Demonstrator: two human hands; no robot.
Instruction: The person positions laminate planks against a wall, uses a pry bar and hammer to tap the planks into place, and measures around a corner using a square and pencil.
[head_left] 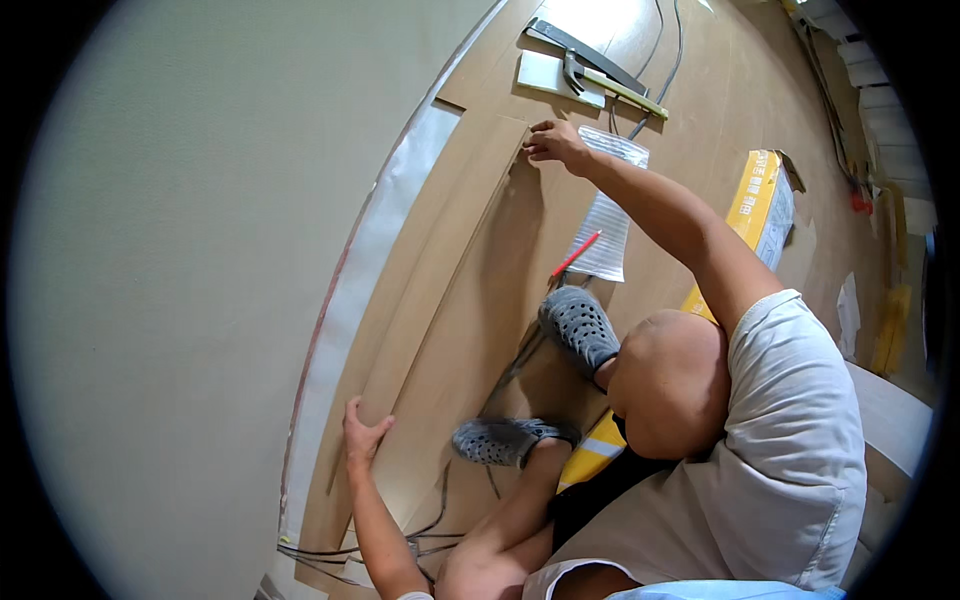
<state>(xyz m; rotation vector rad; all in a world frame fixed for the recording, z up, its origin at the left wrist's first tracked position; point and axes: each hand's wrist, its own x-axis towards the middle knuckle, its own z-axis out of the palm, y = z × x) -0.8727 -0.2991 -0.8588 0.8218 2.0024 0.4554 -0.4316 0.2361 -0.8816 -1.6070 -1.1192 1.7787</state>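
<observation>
while the right hand (560, 146) holds a wooden plank (432, 290) in curled fingers, the left hand (365, 440) spreads wide across it; a hammer (615, 89) lies beyond the right fingers.

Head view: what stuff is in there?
Floor: one, brown, middle
Plank: one, light brown, centre
Wall: one, pale, left
Underlay strip: one, white, along wall
Hammer: one, yellowish handle, top
Long tool: one, dark, beside hammer
Block: one, white, partly under hammer
Foam sheet: one, silvery, middle
Pencil: one, red, partly on sheet
Box: one, yellow, right
Cables: several, dark, on floor
Clutter: uncountable, mixed, right
Shoes: two, grey, lower middle
Clothes: uncounted, pale, lower right
Legs: two, bare, lower middle
Left grip: one, bare, on plank
Right grip: one, bare, plank's far end
</observation>
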